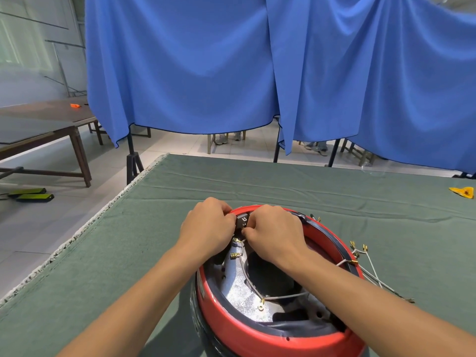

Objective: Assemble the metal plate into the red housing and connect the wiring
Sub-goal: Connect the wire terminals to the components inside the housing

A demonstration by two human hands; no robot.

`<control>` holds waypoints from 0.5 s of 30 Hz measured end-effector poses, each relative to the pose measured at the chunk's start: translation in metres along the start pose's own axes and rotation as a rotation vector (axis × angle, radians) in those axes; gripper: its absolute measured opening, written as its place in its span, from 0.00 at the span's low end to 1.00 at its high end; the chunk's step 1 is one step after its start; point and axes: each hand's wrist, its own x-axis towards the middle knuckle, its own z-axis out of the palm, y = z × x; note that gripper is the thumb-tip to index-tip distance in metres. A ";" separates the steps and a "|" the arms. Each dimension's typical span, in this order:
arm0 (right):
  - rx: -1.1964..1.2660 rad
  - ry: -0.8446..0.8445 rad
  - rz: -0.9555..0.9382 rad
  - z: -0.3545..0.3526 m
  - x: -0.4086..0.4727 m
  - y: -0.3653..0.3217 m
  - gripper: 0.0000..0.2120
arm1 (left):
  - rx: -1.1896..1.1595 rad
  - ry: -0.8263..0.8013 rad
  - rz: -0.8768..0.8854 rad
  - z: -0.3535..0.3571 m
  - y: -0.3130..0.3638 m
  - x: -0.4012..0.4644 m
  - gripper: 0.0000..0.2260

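A round red housing (257, 333) lies open side up on the green cloth. Inside it sits the speckled metal plate (242, 292), with grey wires (283, 296) running across it. At the housing's far rim is a small black switch block (243, 219). My left hand (206, 229) grips the block from the left with curled fingers. My right hand (274, 234) pinches a wire end with a brass terminal right at the block. More brass terminals (235, 255) hang below my hands. What my fingertips hold is mostly hidden.
White wires with brass terminals (359, 249) trail over the housing's right rim onto the green cloth (128, 253). A yellow object (463, 192) lies at the far right. The table's left edge runs diagonally. Blue curtains hang behind the table.
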 end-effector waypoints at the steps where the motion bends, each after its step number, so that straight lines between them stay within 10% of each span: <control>1: -0.005 0.006 -0.012 0.000 0.000 0.000 0.09 | 0.001 0.000 0.002 0.000 0.000 0.000 0.09; 15: -0.014 0.027 -0.046 0.001 -0.003 -0.001 0.09 | 0.047 -0.010 0.038 -0.002 0.000 0.002 0.13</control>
